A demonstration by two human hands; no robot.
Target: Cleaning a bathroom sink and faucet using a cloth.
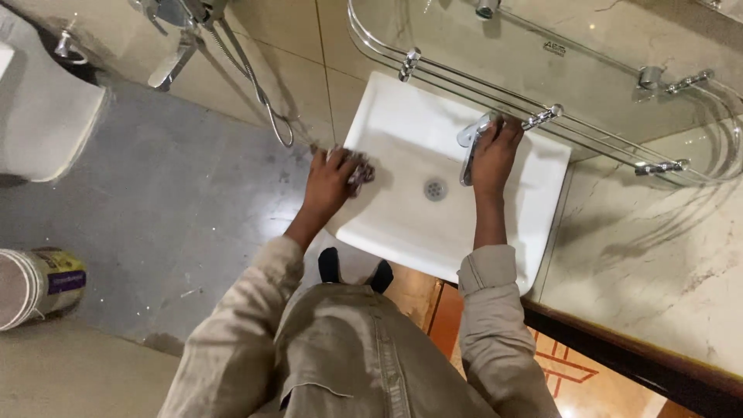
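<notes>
While the right hand (495,151) closes around the chrome faucet (472,147) at the far rim of the white washbasin (402,224), seemingly for support, the left hand (331,179) presses a crumpled cloth (361,170), bunched under curled fingers, onto the basin's left rim.

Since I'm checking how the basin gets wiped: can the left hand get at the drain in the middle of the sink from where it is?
Probably yes. The left hand presses a cloth on the sink rim, and bare basin lies between it and the drain.
</notes>
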